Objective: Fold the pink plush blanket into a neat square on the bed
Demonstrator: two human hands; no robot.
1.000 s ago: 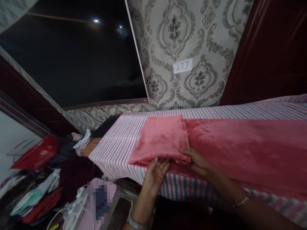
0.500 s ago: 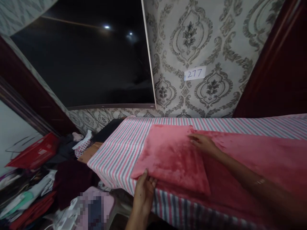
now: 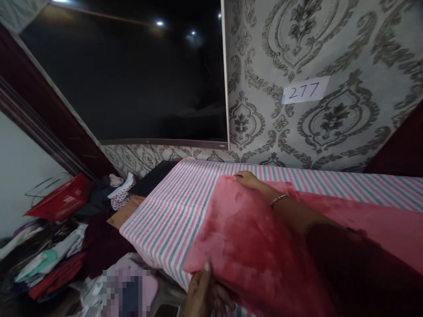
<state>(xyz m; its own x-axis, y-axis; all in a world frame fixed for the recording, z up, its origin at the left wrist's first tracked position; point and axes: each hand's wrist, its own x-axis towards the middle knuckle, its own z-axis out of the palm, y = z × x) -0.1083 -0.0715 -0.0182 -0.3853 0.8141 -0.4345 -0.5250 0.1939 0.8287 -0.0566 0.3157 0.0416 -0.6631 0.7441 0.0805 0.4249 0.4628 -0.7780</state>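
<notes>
A coral-pink plush blanket [image 3: 244, 237] lies partly folded on a table covered with a striped cloth [image 3: 168, 215]. At the blanket's near left corner, my left hand [image 3: 205, 293] grips the edge, thumb on top and fingers underneath. My right hand [image 3: 247, 179], a bracelet on its wrist, pinches the far left corner of the folded part. Between the two hands runs the blanket's left edge. Its right part is partly hidden behind my right forearm and dark sleeve.
A large dark television [image 3: 132, 79] hangs on the patterned wall, beside a paper marked 277 [image 3: 306, 90]. Heaped clothes [image 3: 53, 259], a red bag [image 3: 62, 198] and a cardboard piece [image 3: 127, 211] lie left of the table. A black flat object [image 3: 155, 176] adjoins its far left end.
My right hand has moved from the folded part's far right side to its far left corner and gripped it. My left hand stays at the near corner. The view has shifted.
</notes>
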